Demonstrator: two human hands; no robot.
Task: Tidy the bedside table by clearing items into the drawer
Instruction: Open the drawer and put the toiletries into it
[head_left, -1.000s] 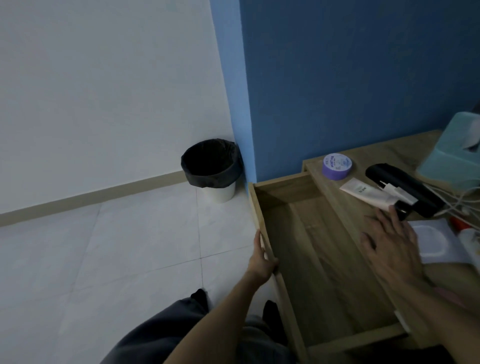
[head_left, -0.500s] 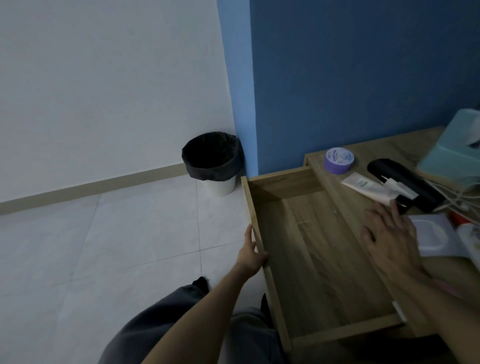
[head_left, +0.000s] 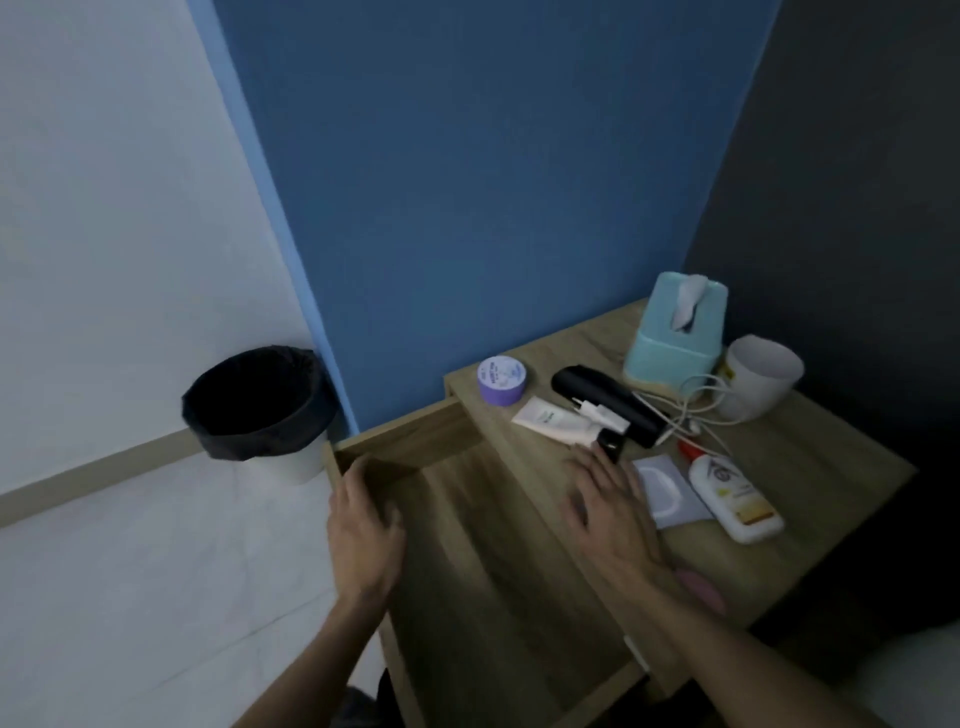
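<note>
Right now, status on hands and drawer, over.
Left hand at drawer front, grip blurred. Right hand flat on table, holding nothing. Drawer open, nothing seen inside. Cable across case.

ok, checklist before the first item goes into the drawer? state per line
1. Drawer pulled out, floor bare where it shows: ok.
2. Right hand holds nothing, fingers straight, flat on the tabletop: ok.
3. An item close to that hand: the white tube lies just past its fingertips: ok.
4. Items free to lift one by one: not ok. The charger lies on the black case, and its cable loops towards the white cup, so it would likely snag.
5. Left hand steadying the drawer at its rim: cannot tell, blurred.
</note>
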